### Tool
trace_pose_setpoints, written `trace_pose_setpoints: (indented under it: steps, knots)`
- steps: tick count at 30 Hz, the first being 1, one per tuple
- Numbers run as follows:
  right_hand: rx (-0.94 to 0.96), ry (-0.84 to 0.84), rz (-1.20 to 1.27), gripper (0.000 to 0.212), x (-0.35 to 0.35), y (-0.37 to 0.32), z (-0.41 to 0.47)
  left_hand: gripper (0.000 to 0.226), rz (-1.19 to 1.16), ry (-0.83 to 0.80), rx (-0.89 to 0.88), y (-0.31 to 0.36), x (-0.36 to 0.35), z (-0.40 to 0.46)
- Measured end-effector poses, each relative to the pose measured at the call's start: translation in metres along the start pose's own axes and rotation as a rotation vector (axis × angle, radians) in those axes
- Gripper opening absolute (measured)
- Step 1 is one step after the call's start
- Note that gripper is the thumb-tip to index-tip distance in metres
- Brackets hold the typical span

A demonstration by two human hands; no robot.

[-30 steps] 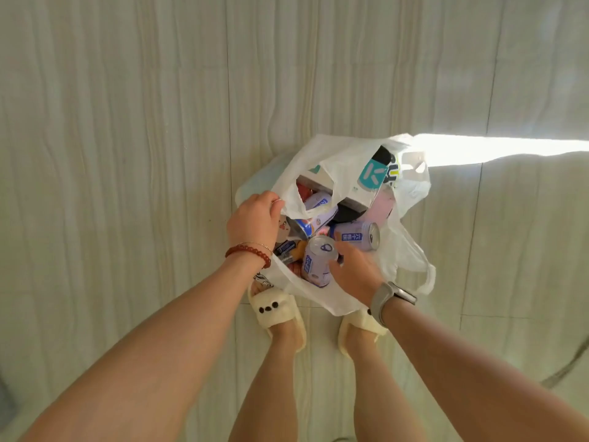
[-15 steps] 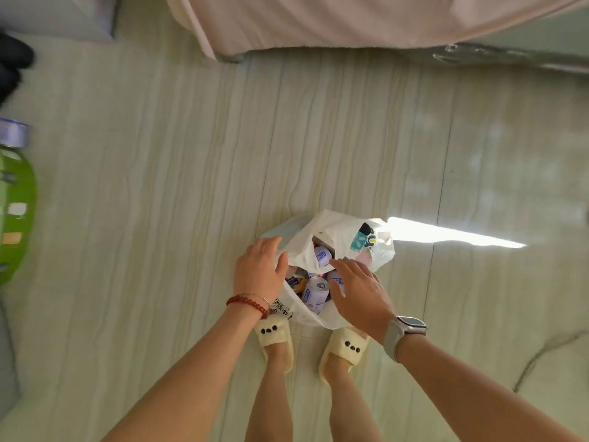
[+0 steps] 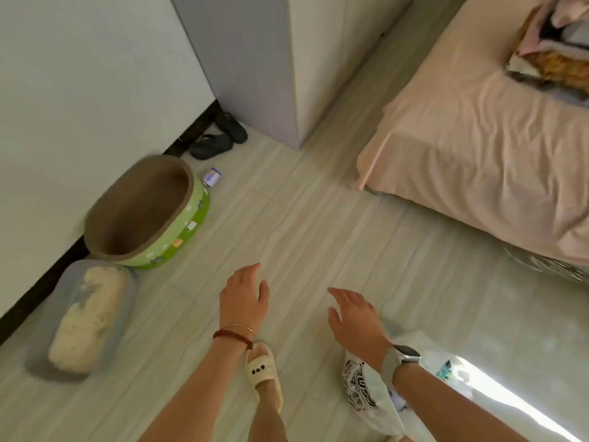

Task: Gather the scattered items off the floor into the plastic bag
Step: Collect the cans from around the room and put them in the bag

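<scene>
The white plastic bag (image 3: 363, 387) stands on the floor at the lower right, partly hidden behind my right forearm. A small white and blue can (image 3: 213, 177) lies on the floor far ahead to the left, beside the green bowl-shaped bed. My left hand (image 3: 243, 298) hovers over the bare floor with fingers relaxed and holds nothing. My right hand (image 3: 353, 317) is raised above and left of the bag, fingers spread, also empty. Neither hand touches the bag.
A green round pet bed (image 3: 191, 224) and a grey tray with a cream cushion (image 3: 86, 317) line the left wall. Dark sandals (image 3: 220, 138) lie by a tall cabinet (image 3: 287, 68). A pink-sheeted bed (image 3: 484, 148) fills the right. My slippered foot (image 3: 263, 371) is below.
Both hands have let go of the bag and lifted away from it. My view has swung up and to the left, bringing the pet bed, the can and the bed into sight.
</scene>
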State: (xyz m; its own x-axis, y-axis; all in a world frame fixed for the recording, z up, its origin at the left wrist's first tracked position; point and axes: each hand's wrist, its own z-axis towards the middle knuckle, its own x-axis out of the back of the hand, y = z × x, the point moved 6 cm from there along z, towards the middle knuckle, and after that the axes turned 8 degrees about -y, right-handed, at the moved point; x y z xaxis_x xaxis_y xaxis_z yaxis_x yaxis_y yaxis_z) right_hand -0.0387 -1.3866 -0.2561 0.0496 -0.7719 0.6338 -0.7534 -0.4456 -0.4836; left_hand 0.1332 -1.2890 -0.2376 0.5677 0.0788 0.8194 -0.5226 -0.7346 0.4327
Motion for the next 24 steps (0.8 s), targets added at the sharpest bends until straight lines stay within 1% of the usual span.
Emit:
trace_pose_setpoints:
  steps: [2,5,8,10,14,18,21,24]
  knots:
    - [-0.025,-0.023,0.025,0.046,0.000,-0.059,0.032,0.040,0.029,-0.019,0.026,-0.044,0.046,0.023]
    - [-0.015,-0.074,0.054,0.046,0.002,-0.142,0.071,0.043,0.044,-0.027,0.121,-0.104,0.108,0.047]
    - [0.034,-0.090,0.050,0.047,0.019,-0.208,0.107,0.044,0.022,-0.018,0.198,-0.146,0.157,0.079]
    - [0.070,-0.086,0.027,0.047,0.038,-0.240,0.136,0.045,0.004,-0.013,0.215,-0.160,0.181,0.107]
    - [0.117,-0.073,-0.012,0.048,0.080,-0.288,0.207,0.045,0.009,-0.017,0.223,-0.166,0.218,0.172]
    - [0.148,-0.085,-0.038,0.048,0.110,-0.322,0.297,0.043,0.019,0.000,0.207,-0.167,0.246,0.255]
    - [0.164,-0.126,-0.098,0.048,0.118,-0.331,0.385,0.043,0.019,0.023,0.226,-0.182,0.254,0.335]
    - [0.148,-0.179,-0.181,0.048,0.114,-0.326,0.476,0.043,0.024,-0.010,0.253,-0.206,0.241,0.415]
